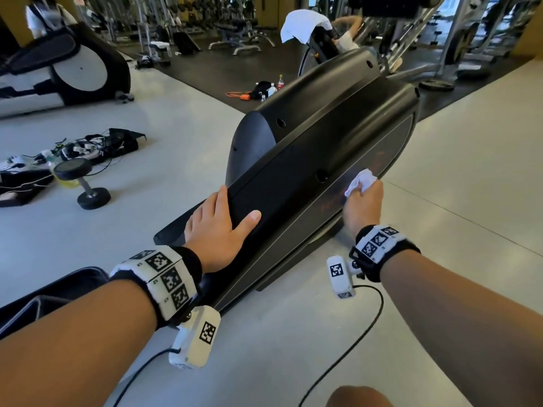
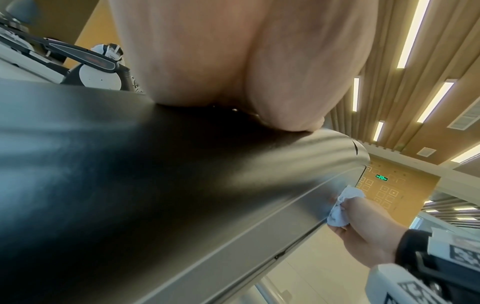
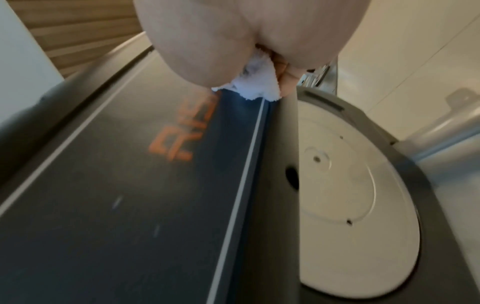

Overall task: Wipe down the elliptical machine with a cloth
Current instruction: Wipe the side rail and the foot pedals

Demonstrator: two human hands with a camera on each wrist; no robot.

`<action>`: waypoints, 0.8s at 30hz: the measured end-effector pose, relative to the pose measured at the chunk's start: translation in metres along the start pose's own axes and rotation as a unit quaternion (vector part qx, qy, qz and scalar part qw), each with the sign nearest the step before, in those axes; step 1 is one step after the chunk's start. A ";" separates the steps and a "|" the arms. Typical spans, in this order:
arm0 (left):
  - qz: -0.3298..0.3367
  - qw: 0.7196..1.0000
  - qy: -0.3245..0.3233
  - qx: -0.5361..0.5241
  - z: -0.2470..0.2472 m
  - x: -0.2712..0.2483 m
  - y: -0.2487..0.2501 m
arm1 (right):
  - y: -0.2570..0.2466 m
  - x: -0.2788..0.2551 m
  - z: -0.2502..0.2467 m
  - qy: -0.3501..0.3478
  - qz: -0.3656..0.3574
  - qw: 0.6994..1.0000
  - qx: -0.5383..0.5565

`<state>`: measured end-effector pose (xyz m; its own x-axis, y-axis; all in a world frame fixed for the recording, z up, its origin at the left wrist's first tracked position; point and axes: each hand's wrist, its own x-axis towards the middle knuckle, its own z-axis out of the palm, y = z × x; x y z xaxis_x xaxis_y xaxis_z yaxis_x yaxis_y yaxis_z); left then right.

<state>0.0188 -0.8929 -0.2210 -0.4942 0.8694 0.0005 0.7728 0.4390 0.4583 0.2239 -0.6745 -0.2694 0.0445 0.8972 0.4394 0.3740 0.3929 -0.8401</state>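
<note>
Black plastic housing of the elliptical machine (image 1: 317,160) takes both hands. The left hand (image 1: 219,230) lies flat on its top edge, fingers straight, thumb spread along the ridge. The right hand (image 1: 363,202) reaches to the side panel with its fingers curled round a bunched white cloth (image 1: 360,182), which is pressed against the panel just beside the orange lettering (image 3: 182,131). The housing's long axis runs away from the person, rising toward the far right. A white towel (image 1: 304,24) hangs over the machine's far end. A dumbbell (image 1: 80,183) lies on the grey floor to the left, just beside a yellow bottle (image 1: 63,179), contents unclear.
</note>
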 end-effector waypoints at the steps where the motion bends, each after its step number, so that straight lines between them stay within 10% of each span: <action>1: -0.001 1.000 -0.001 0.002 0.000 0.000 0.000 | 0.000 -0.008 0.004 0.000 0.004 1.000 0.004; 24: 0.009 1.000 -0.020 0.002 0.001 0.005 -0.005 | -0.068 -0.268 0.056 -0.123 0.020 0.978 0.168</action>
<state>0.0127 -0.8910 -0.2241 -0.4643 0.8853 -0.0264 0.7831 0.4243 0.4547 0.1346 -0.9300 -0.3482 -0.1875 0.9185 0.3482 0.0499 0.3629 -0.9305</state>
